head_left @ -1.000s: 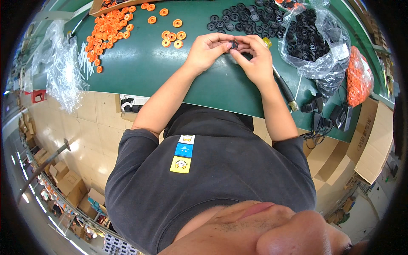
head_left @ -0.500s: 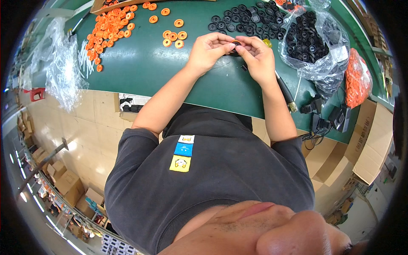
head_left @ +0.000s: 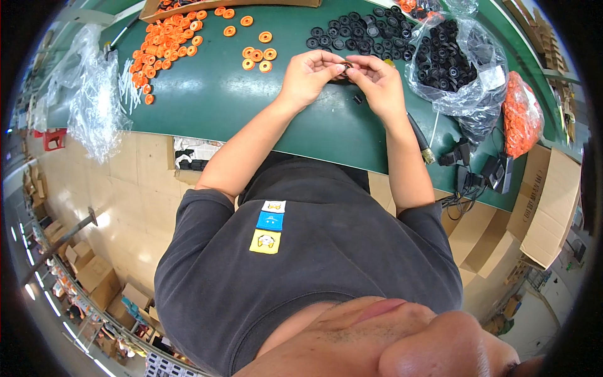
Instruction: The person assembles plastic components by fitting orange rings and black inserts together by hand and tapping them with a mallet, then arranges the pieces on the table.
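Over the far middle of the table, my left hand and my right hand meet with their fingertips pinched on a small black round part. Fingers and thumbs cover most of it, so its exact shape is hidden. Just below my right hand a small black piece lies on the green table. Beyond my right hand spreads a pile of black round discs. Several loose orange discs lie to the left of my left hand.
A large pile of orange discs and white sticks lie at left, beside clear plastic. At right are a bag of black discs, an orange-filled bag, a black-handled tool and black adapters with cables.
Both hands stay closed around the black part, with only slight finger movement. The whole view has shifted a little, and the table things at right appear slightly further left.
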Demonstrator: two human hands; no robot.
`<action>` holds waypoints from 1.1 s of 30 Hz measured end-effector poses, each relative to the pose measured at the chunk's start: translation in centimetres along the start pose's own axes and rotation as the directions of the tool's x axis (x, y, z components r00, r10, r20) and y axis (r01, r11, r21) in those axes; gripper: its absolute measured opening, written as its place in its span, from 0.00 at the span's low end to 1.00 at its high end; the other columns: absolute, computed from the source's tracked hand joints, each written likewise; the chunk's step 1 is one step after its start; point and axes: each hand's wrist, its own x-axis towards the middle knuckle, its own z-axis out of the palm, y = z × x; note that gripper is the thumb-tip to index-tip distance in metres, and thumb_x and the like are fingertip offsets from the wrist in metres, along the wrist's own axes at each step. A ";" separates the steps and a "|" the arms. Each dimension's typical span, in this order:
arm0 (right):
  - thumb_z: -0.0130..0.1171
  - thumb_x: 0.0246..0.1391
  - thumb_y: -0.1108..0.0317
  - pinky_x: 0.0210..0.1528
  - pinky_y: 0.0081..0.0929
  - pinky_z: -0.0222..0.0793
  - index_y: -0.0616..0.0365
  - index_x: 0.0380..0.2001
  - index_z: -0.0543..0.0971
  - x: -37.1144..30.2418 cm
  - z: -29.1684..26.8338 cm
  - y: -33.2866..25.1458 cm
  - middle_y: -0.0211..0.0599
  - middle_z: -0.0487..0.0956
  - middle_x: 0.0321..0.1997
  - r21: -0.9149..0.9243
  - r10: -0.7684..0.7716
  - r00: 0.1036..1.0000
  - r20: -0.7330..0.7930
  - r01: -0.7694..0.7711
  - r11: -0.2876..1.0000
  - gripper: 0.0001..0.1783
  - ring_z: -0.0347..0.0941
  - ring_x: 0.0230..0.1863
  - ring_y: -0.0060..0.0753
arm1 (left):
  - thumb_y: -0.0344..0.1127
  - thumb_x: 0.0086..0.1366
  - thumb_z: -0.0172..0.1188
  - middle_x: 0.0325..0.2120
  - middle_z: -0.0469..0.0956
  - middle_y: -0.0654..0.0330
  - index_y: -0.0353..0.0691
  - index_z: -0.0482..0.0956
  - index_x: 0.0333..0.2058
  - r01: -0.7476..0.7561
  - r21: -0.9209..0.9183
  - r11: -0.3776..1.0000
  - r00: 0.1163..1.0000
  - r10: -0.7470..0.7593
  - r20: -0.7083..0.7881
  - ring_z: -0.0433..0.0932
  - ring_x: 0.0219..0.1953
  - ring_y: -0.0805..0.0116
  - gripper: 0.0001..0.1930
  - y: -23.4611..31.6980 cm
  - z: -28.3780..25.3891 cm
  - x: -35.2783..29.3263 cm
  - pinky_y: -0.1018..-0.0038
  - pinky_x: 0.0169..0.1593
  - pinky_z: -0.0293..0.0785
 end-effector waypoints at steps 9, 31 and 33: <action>0.71 0.48 0.68 0.44 0.34 0.73 0.61 0.44 0.80 -6.2 -7.8 -2.0 0.43 0.78 0.37 -0.840 -0.249 0.968 -0.036 0.106 0.532 0.19 0.77 0.40 0.43 | 0.35 0.60 0.66 0.30 0.80 0.57 0.37 0.82 0.36 -0.290 0.839 0.460 0.957 0.113 0.268 0.80 0.30 0.64 0.09 1.9 -1.6 -0.7 0.69 0.39 0.77; 0.55 0.63 0.72 0.46 0.43 0.74 0.62 0.61 0.70 -10.1 -0.3 -5.6 0.60 0.80 0.43 -0.732 0.124 0.989 0.085 -0.023 0.681 0.23 0.78 0.45 0.65 | 0.30 0.63 0.62 0.28 0.75 0.64 0.37 0.79 0.47 -0.201 0.655 0.728 0.978 0.193 0.085 0.72 0.26 0.78 0.14 1.0 -2.8 -0.6 0.78 0.32 0.72; 0.55 0.62 0.72 0.46 0.43 0.74 0.62 0.60 0.70 -9.6 0.1 -4.8 0.60 0.80 0.43 -0.760 0.097 0.990 0.100 0.013 0.649 0.23 0.78 0.45 0.64 | 0.30 0.63 0.62 0.28 0.75 0.64 0.37 0.79 0.47 -0.200 0.652 0.732 0.977 0.200 0.075 0.73 0.26 0.78 0.14 1.2 -2.8 -0.6 0.78 0.32 0.72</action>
